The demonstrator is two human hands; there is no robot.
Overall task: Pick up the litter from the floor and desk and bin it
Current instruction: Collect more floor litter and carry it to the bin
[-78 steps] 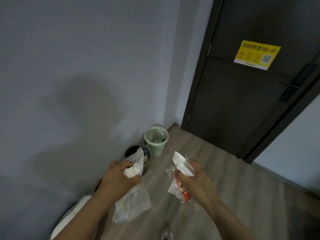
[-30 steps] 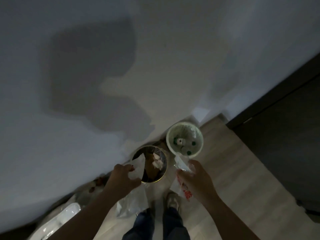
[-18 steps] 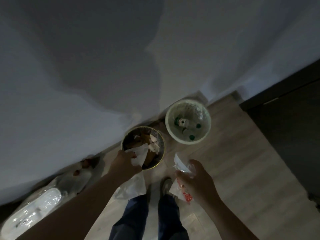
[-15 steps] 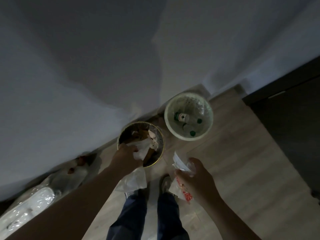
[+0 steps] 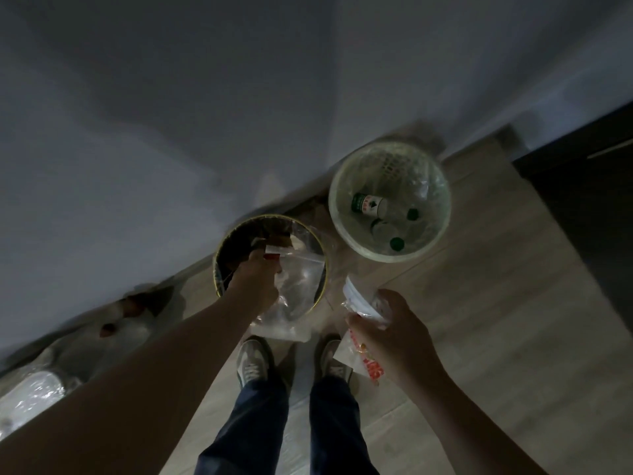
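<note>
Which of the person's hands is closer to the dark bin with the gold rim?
Left. The left hand is directly over the dark bin, gripping a clear bag; the right hand, holding wrappers, is off to its right.

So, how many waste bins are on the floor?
2. A dark bin stands under the left hand; a pale green basket stands to its right. None seems hidden.

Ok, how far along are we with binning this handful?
Done: bottles lie in the pale basket. In hand: the left hand holds a clear bag over the dark bin, not yet dropped. Left: the right hand grips a white lid and a red-printed wrapper, both unbinned.
</note>
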